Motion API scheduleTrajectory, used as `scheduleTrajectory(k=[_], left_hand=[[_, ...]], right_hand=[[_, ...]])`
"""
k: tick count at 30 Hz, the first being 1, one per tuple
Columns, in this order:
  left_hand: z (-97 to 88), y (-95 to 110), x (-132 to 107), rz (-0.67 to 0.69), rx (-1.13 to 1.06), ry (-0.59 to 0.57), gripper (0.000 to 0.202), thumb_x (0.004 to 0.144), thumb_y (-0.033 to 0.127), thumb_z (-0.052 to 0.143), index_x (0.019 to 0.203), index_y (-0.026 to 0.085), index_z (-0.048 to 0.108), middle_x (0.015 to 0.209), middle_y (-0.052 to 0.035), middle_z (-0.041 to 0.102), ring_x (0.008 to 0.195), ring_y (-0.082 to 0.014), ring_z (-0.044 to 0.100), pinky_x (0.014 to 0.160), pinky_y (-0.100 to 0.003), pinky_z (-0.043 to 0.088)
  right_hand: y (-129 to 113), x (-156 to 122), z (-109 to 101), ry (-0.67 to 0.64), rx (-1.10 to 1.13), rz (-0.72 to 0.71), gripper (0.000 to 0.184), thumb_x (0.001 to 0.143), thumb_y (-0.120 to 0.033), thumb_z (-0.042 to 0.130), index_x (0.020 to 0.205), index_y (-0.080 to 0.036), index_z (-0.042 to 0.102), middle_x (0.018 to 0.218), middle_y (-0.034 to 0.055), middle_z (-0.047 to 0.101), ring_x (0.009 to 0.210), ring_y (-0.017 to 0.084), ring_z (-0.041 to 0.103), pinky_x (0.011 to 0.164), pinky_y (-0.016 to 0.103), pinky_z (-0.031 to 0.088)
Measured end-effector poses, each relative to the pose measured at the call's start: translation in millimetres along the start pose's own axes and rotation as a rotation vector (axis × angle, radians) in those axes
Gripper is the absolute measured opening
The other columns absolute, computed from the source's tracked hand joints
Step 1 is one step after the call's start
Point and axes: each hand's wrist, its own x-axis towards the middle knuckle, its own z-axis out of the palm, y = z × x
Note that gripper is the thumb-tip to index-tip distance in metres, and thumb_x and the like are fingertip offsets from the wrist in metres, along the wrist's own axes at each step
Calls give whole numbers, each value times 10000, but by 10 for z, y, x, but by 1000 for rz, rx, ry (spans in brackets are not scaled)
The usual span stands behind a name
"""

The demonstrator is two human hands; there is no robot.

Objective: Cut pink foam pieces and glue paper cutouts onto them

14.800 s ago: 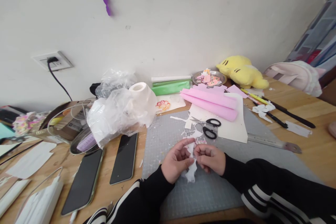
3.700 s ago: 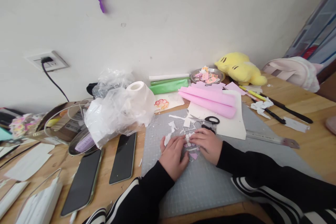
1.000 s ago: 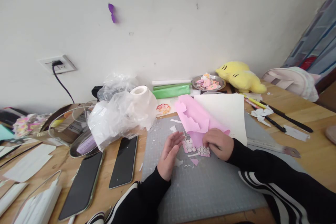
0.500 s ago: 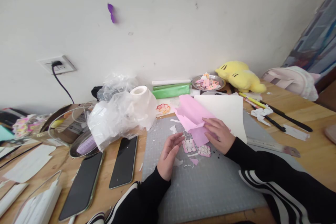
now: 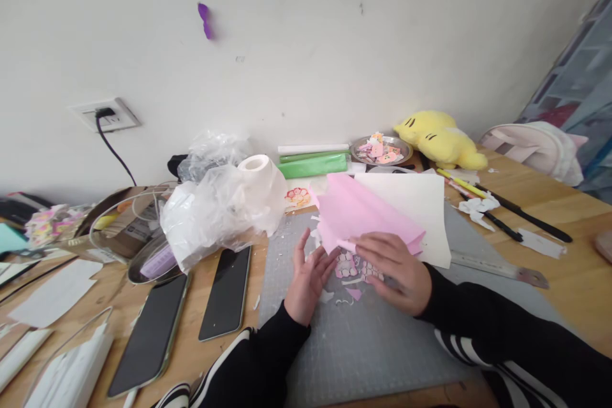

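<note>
My right hand [image 5: 394, 266] pinches the near edge of a sheet of pink paper [image 5: 358, 213] and holds it just above the grey cutting mat [image 5: 368, 338]. My left hand [image 5: 307, 277] is open, fingers stretched, beside the pink sheet's left edge. Small cut-out stickers with a honeycomb pattern [image 5: 351, 266] lie on the mat under my hands, partly hidden. A white sheet [image 5: 421, 204] lies behind the pink paper.
Two phones [image 5: 227, 293] lie left of the mat. A crumpled plastic bag with a tissue roll [image 5: 220, 204] sits behind them. A metal ruler [image 5: 497, 264], pens [image 5: 521, 207], a yellow plush [image 5: 440, 137], a sticker dish [image 5: 380, 148] and green rolls [image 5: 310, 164] stand at the back right.
My right hand drew the pink sheet toward me and over the cut-outs, from resting on it to pinching its near edge. My left hand shifted slightly toward the sheet.
</note>
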Motion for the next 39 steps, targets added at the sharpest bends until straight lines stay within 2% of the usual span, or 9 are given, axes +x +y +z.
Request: scheduleTrajectory(k=[4, 7, 10, 15, 23, 28, 31, 35, 39], left_hand=[[11, -16, -19, 14, 35, -13, 672, 735, 449, 472, 1262, 347, 69, 1167, -79, 495, 939, -196, 557, 781, -358, 428], [-21, -49, -22, 17, 121, -40, 557, 722, 359, 533, 1209, 289, 271, 1155, -75, 505, 939, -197, 552, 788, -345, 425], [-57, -64, -17, -59, 194, -39, 376, 702, 322, 563, 1046, 194, 482, 1013, -73, 590, 900, -196, 569, 798, -333, 415], [-49, -36, -12, -103, 195, 13, 457, 619, 265, 652, 1036, 148, 505, 737, -38, 648, 833, -177, 594, 675, -245, 434], [-50, -35, 31, 31, 111, 170, 266, 563, 250, 692, 779, 150, 571, 656, 32, 596, 611, -75, 558, 647, -212, 444], [-46, -26, 50, 64, 78, 166, 190, 549, 202, 697, 613, 148, 526, 542, 65, 513, 503, -37, 470, 513, -144, 392], [-28, -14, 44, 68, 50, 160, 175, 544, 199, 695, 592, 149, 534, 555, 61, 499, 510, -39, 452, 513, -148, 384], [-27, -23, 30, 45, 72, 183, 137, 523, 188, 697, 585, 148, 583, 587, 42, 529, 522, -48, 454, 503, -157, 367], [-37, -30, 11, -35, 135, 156, 109, 512, 184, 686, 601, 143, 639, 553, 23, 549, 476, -53, 446, 465, -170, 340]], right_hand=[[-156, -28, 93, -144, 101, -83, 488, 689, -180, 430, 1176, -147, 408, 1146, 82, 521, 1084, 205, 388, 856, 386, 347], [-198, -49, 124, -222, 150, -104, 512, 681, -189, 428, 1189, -137, 398, 1161, 75, 513, 1098, 194, 376, 863, 376, 337], [-209, -61, 128, -254, 200, -118, 459, 692, -189, 431, 1148, -144, 441, 1134, 59, 539, 1079, 177, 402, 873, 359, 329], [-192, -70, 138, -261, 272, -109, 239, 723, -154, 421, 913, -181, 564, 914, 33, 635, 894, 147, 511, 790, 321, 377], [-37, -49, 83, -150, 192, 27, 156, 734, -121, 452, 813, -171, 576, 744, 30, 622, 708, 122, 520, 652, 270, 389], [0, -27, 38, -54, 4, 94, 209, 711, -274, 541, 903, -196, 572, 937, 62, 589, 889, 182, 480, 774, 336, 354], [32, -48, 36, -133, -184, 183, 395, 677, -307, 553, 1051, -182, 521, 1094, 100, 514, 1001, 243, 414, 819, 388, 309], [124, -90, 39, -251, -290, 291, 438, 650, -148, 475, 1087, -165, 505, 1128, 97, 497, 1022, 237, 406, 837, 372, 284], [230, -100, 1, -297, -384, 468, 440, 647, -188, 481, 1086, -175, 511, 1135, 95, 500, 1028, 248, 413, 841, 384, 272]])
